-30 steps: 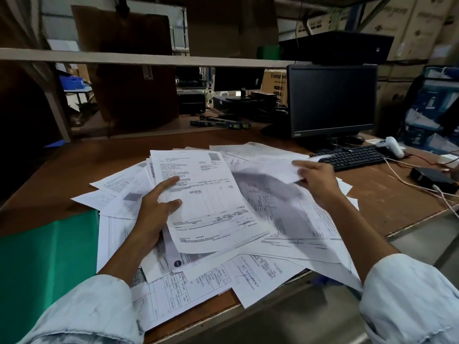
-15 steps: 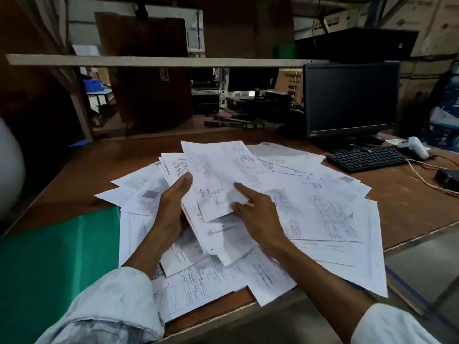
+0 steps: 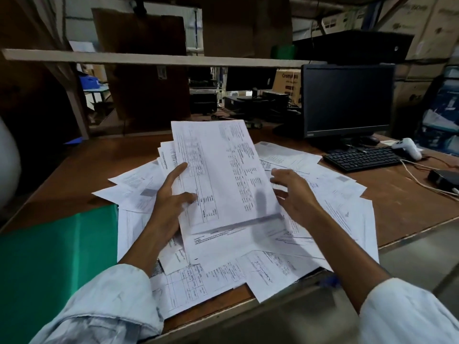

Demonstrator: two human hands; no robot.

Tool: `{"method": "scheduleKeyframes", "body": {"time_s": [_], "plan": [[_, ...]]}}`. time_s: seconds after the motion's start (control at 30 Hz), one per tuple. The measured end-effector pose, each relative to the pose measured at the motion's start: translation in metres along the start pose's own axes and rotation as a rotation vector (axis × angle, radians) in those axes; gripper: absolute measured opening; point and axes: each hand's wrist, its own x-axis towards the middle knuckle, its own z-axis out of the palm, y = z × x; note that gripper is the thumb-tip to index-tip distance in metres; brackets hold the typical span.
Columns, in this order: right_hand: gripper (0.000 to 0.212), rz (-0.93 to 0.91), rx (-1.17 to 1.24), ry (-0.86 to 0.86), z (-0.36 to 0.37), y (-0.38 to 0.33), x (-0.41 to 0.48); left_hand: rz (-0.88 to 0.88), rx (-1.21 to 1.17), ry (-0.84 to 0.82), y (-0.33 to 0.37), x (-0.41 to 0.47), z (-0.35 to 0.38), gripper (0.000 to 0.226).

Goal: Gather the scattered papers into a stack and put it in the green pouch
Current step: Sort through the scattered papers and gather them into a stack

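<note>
A small stack of printed white papers (image 3: 223, 170) is tilted up off the desk, and my left hand (image 3: 171, 202) grips it by its left edge, thumb on top. My right hand (image 3: 295, 197) hovers just right of the stack with fingers spread, holding nothing. Under and around both hands many loose printed sheets (image 3: 332, 194) lie scattered across the wooden desk (image 3: 409, 207), some hanging over the front edge. The green pouch (image 3: 49, 256) lies flat at the desk's near left, next to the sheets.
A black monitor (image 3: 347, 100) stands at the back right, with a black keyboard (image 3: 362, 158), a white handheld scanner (image 3: 407, 147), white cables and a small black box (image 3: 444, 178) on the right. A wooden shelf board (image 3: 149, 57) runs overhead.
My left hand has lifted and tilted up the gathered sheets, with another sheet added on top. My right hand has let go and moved to the right of the stack.
</note>
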Motion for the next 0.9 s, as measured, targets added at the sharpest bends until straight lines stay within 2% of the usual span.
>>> {"method": "scheduleKeyframes", "body": {"time_s": [0.13,0.27,0.33,0.43,0.53,0.6,0.67,0.8,0.9], "plan": [[0.025,-0.075,-0.193,-0.231,-0.013,-0.010,0.013,0.056,0.133,-0.095,0.000,-0.003,0.003,0.077],[0.047,-0.260,-0.343,-0.209,-0.005,-0.010,0.022,0.053,0.138,-0.131,-0.001,-0.004,0.007,0.064],[0.044,-0.286,-0.376,-0.223,-0.001,-0.005,0.025,0.063,0.205,-0.082,-0.001,-0.003,0.007,0.056],[0.036,-0.320,-0.550,-0.216,0.001,0.006,0.029,0.113,0.341,-0.046,-0.003,-0.001,0.003,0.057],[0.036,-0.387,-0.764,-0.190,0.005,0.015,0.031,0.096,0.273,-0.111,-0.003,-0.005,0.003,0.068],[0.036,-0.395,-0.745,-0.127,0.008,0.017,0.031,0.067,0.178,-0.162,-0.002,-0.006,0.003,0.076],[0.040,-0.391,-0.619,-0.169,0.008,0.020,0.030,0.091,0.159,-0.165,0.001,-0.004,0.000,0.078],[0.039,-0.416,-0.526,-0.201,0.009,0.023,0.033,0.082,0.261,-0.102,0.000,-0.001,-0.002,0.062],[0.040,-0.404,-0.563,-0.097,0.004,0.019,0.035,0.016,0.298,-0.079,-0.008,-0.001,0.000,0.060]]}}
